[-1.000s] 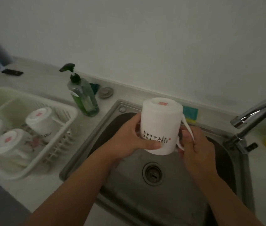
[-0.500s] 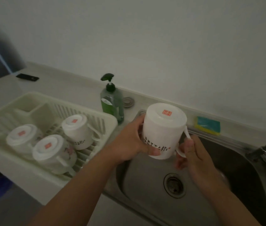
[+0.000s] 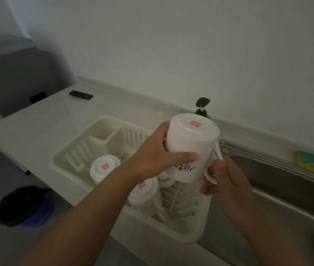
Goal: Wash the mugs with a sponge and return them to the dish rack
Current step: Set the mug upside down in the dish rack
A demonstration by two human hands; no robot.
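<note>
We hold the mug (image 3: 190, 148) upside down just above the dish rack (image 3: 102, 129), so water can drip out. Our left hand (image 3: 152, 160) wraps round its side and our right hand (image 3: 223, 181) pinches the handle, so it won't slip

1. My pale counter (image 3: 37, 131) carries a cream dish rack (image 3: 64, 162) just beside the sink (image 3: 286, 198).
2. A flat black gadget (image 3: 81, 95) lies at the back left.
3. A soap bottle (image 3: 202, 104) stands by the wall.

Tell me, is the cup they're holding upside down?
Yes, upside down. The mug shows its flat base with the red square on top.
</note>
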